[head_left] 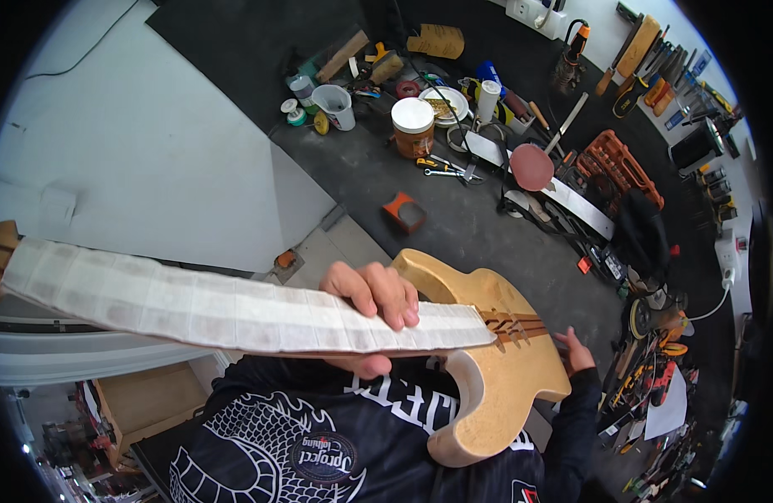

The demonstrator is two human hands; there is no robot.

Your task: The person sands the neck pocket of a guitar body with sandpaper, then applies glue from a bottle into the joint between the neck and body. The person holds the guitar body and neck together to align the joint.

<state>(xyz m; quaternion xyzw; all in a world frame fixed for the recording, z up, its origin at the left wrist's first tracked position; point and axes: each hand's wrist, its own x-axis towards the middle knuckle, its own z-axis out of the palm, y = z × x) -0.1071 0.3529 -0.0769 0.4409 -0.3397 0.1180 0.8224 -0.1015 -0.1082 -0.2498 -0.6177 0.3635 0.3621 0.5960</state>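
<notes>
An unfinished electric guitar (512, 381) with a pale wood body lies across the front of me, its neck running out to the left. Pale tape strips cover the whole fretboard (177, 293). Bare slots and cavities show on the body beside a dark centre stripe. My left hand (371, 293) is closed round the neck near the body, fingers over the taped face and thumb at the near edge. My right hand (577, 352) is just beyond the body's right end, its visible fingers apart and stretched out. The body hides part of that hand, so contact is unclear.
An orange and black block (404, 213) sits on the dark bench (478, 239) beyond the guitar. Farther back stand a white-lidded jar (413, 128), a plastic cup (334, 106) and a round reddish disc (531, 168). Tools and cables crowd the right side.
</notes>
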